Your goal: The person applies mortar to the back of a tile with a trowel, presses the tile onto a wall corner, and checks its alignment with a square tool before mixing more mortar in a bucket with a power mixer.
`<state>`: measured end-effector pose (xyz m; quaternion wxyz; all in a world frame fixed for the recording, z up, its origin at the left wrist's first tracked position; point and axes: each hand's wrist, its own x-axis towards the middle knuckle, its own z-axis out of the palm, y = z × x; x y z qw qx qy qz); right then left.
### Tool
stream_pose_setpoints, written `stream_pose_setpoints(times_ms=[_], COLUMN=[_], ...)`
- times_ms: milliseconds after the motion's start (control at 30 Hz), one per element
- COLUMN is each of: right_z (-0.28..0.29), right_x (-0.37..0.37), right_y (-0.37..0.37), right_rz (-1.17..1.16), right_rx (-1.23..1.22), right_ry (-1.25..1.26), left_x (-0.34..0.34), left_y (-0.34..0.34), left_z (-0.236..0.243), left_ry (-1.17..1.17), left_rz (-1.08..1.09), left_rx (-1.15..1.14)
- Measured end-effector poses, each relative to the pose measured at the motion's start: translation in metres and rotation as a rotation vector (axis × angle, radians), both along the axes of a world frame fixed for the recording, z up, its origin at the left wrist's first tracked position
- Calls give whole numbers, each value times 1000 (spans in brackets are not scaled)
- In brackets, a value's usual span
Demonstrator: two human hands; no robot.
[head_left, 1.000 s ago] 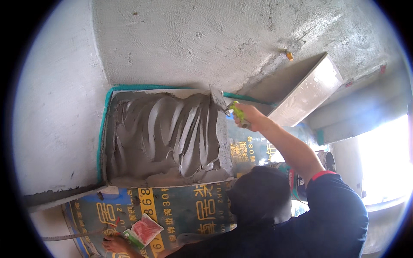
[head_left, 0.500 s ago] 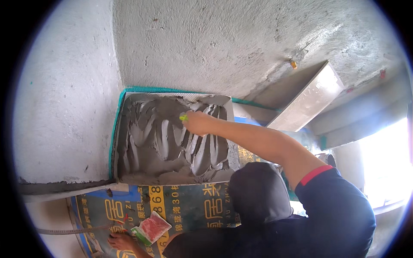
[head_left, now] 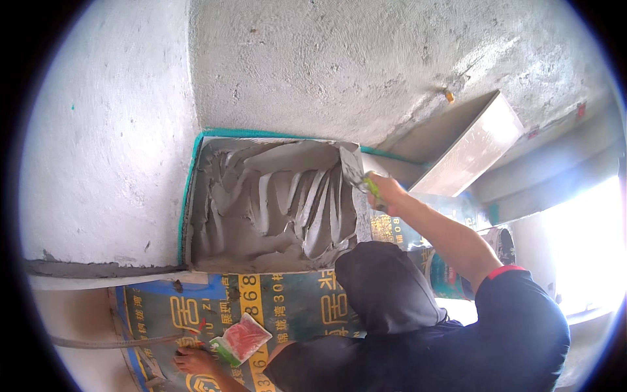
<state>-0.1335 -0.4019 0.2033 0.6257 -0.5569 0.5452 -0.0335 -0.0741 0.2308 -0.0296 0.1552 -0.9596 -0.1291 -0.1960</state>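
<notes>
My right hand point(head_left: 386, 194) is wrapped round the green handle of a trowel point(head_left: 353, 168). Its metal blade, smeared with grey, lies at the upper right edge of a rectangular slab of wet mortar point(head_left: 255, 242). Curved ridges run through the mortar's middle, with a smoother band along the far side. Lower left, my left hand point(head_left: 196, 360) rests with fingers spread on a dark green printed protective sheet point(head_left: 300, 307). Beside it lies a packet point(head_left: 244, 338) with red contents and a green and white end.
Rough grey walls point(head_left: 294, 65) meet behind the mortar, with a teal strip point(head_left: 186, 202) along its edge. A long pale panel point(head_left: 467, 147) leans at the right. Buckets point(head_left: 444, 271) stand behind my right arm. Rounded dark cloth point(head_left: 385, 287) blocks part of the sheet.
My right hand and the trowel have moved right, from the mortar's middle to its right edge. The far band of mortar looks smoother. My left hand remains on the sheet.
</notes>
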Motion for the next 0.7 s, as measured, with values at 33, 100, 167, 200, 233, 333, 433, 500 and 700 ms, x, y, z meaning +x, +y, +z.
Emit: stream_pose_setpoints(times_ms=[33,100,167,200,233,333,433,500,700], right_z=[-14,-32,-42,-50,-59,-53,-25,4,-17], right_x=[10,58,102,121,139,177,186,168,167], right_y=[-2,31,69,86,102,144,137,153,88], right_rz=[-138,-232,-192,-164,-80,-32,748,793,732], right_rx=[229,207,181,225,206,283,109,-65,-397], right_ry=[-179,-144,-100,-124,-85,-72,2,11,90], left_x=[0,1,1,2,2,6,4,4,2], left_y=[-2,4,5,4,1,-12,-2,6,-6], left_z=[-4,-6,-4,-4,-3,9,6,4,8], left_ry=[14,14,0,-2,-2,11,-20,-73,34], left_rz=[27,72,68,78,104,166,164,154,73], left_rx=[4,28,-130,-125,-191,-292,-318,-308,-96])
